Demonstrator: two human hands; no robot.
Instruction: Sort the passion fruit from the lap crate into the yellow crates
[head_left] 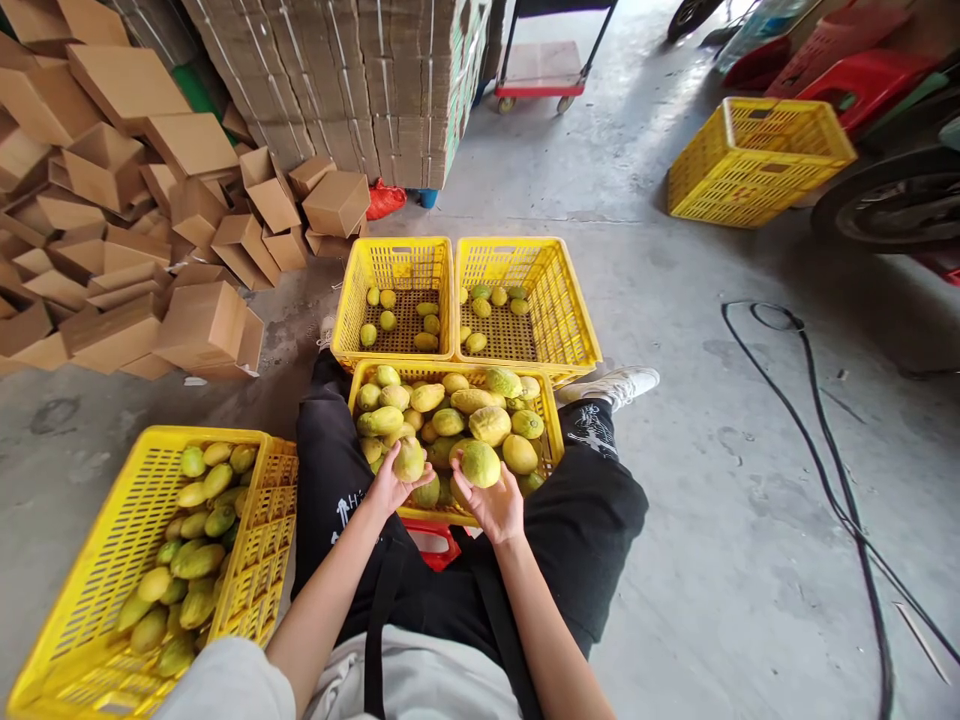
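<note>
My left hand (390,488) is closed round a small yellow-green papaya (409,459). Another rounded papaya (481,464) rests in the curled fingers of my right hand (498,510). Both hands are over the near edge of a yellow plastic crate (553,425) between my legs, which is heaped with papayas (447,421), some smooth and some ribbed. Just beyond it stand two more yellow crates, the left one (340,305) and the right one (577,318), each with several papayas on its slatted floor.
At my left, a tilted yellow crate (82,540) holds many papayas. Folded cardboard boxes (202,325) pile up beyond it, near stacked flat cardboard (337,90). A yellow crate (757,165), a black cable (817,420) and a wheel (892,205) lie rightward; a trolley (544,75) stands behind.
</note>
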